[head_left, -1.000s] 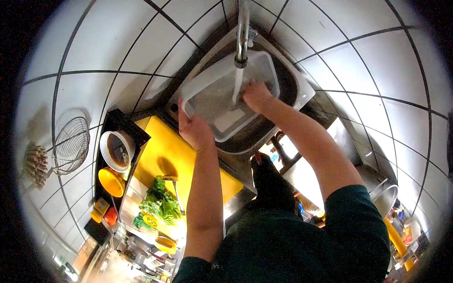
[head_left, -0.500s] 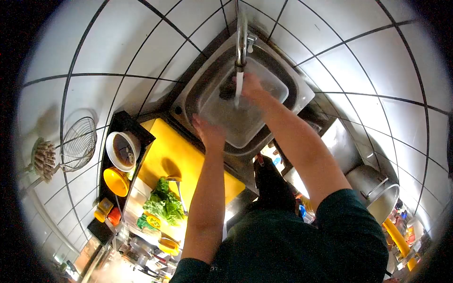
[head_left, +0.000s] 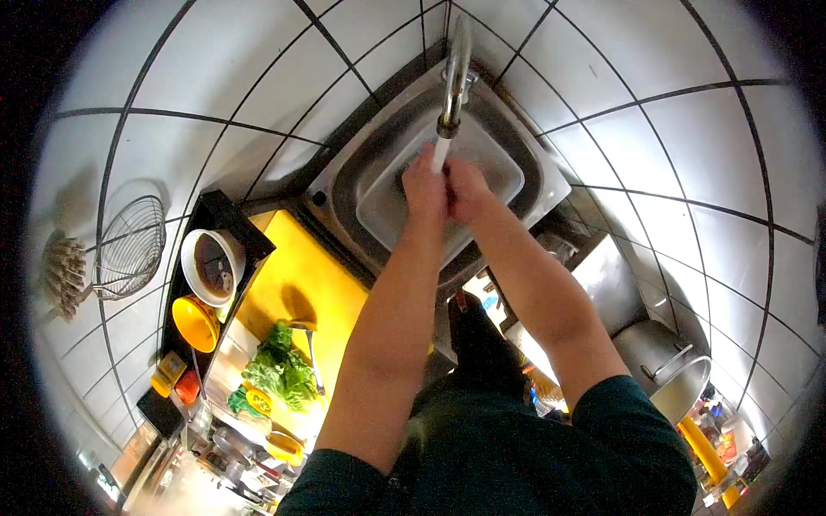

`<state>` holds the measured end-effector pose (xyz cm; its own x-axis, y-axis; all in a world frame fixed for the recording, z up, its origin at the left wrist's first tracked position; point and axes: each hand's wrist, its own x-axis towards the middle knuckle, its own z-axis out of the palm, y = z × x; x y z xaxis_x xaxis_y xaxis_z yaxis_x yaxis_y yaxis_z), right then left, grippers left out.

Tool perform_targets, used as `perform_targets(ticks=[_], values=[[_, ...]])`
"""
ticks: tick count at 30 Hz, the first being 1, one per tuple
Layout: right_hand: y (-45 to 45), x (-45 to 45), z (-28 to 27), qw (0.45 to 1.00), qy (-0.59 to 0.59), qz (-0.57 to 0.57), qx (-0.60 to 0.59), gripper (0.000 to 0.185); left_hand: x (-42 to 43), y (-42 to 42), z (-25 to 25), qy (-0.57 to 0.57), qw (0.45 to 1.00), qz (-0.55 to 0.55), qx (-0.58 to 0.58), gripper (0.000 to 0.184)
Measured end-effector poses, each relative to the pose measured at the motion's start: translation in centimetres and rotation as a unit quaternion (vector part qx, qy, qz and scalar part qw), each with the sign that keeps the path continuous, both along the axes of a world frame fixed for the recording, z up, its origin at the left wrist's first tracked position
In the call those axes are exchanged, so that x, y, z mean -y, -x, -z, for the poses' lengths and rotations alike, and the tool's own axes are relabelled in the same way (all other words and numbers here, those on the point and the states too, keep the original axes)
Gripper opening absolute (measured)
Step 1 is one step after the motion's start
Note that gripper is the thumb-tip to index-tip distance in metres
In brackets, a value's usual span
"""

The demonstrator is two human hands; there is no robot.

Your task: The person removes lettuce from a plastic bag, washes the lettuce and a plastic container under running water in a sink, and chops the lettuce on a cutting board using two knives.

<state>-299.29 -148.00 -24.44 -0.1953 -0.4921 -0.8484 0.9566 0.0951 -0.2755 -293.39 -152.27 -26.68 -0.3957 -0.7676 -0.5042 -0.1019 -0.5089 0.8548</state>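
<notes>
Both my hands are together under the stream of water (head_left: 440,155) from the metal tap (head_left: 449,112). My left hand (head_left: 423,185) is closed, with its fingers curled toward the right one. My right hand (head_left: 468,189) is closed too and presses close beside it. Whatever lies between them is hidden by the hands and the water. Beneath them a translucent rectangular tub (head_left: 514,176) sits in the steel sink (head_left: 346,176).
Left of the sink lies a yellow cutting board (head_left: 335,279), bearing leafy greens (head_left: 282,370) and a ladle (head_left: 313,353). A white bowl of dark liquid (head_left: 196,262) and a yellow bowl (head_left: 195,323) stand beyond it. A large pot (head_left: 650,353) is at right.
My left hand has moved from the sink's left edge up and right to meet my right hand under the tap. The dark thing seen by my right hand is now hidden.
</notes>
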Motion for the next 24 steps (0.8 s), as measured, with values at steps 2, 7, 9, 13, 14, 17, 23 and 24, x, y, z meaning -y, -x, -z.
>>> perform_targets(ticks=[2, 7, 9, 13, 14, 17, 23, 24], values=[[-0.3, 0.4, 0.2, 0.999, -0.013, 0.032, -0.016, 0.026, 0.0, -0.2, -0.3, 0.195, 0.968, 0.094, 0.131, 0.025], [4.6, 1.0, 1.2, 0.987, 0.018, 0.051, -0.153, 0.02, -0.9, -5.1, 3.4, 0.491, 0.697, 0.353, 0.385, 0.027], [8.4, 2.9, -1.1, 0.979, 0.019, 0.158, -0.131, 0.02, -2.5, -6.9, -1.3, 0.39, 0.715, 0.439, 0.38, 0.036], [12.5, 3.7, -2.9, 0.962, 0.132, 0.225, -0.078, 0.018, -6.5, -11.9, -0.3, 0.491, 0.643, 0.481, 0.337, 0.043], [13.7, 3.4, -1.2, 0.947, 0.149, 0.156, -0.238, 0.021, -6.9, -12.3, 0.0, 0.432, 0.661, 0.514, 0.335, 0.044], [14.2, 2.8, -0.7, 0.873, 0.157, 0.082, -0.454, 0.031, -7.5, -12.1, -0.5, 0.38, 0.65, 0.589, 0.293, 0.04], [10.3, -2.3, -4.3, 0.903, 0.003, 0.05, -0.427, 0.037, -7.2, -12.6, -0.9, 0.449, 0.6, 0.594, 0.293, 0.019], [10.0, -3.7, -4.0, 0.889, -0.031, 0.036, -0.456, 0.036, -7.0, -12.7, -1.6, 0.474, 0.635, 0.547, 0.272, 0.017]])
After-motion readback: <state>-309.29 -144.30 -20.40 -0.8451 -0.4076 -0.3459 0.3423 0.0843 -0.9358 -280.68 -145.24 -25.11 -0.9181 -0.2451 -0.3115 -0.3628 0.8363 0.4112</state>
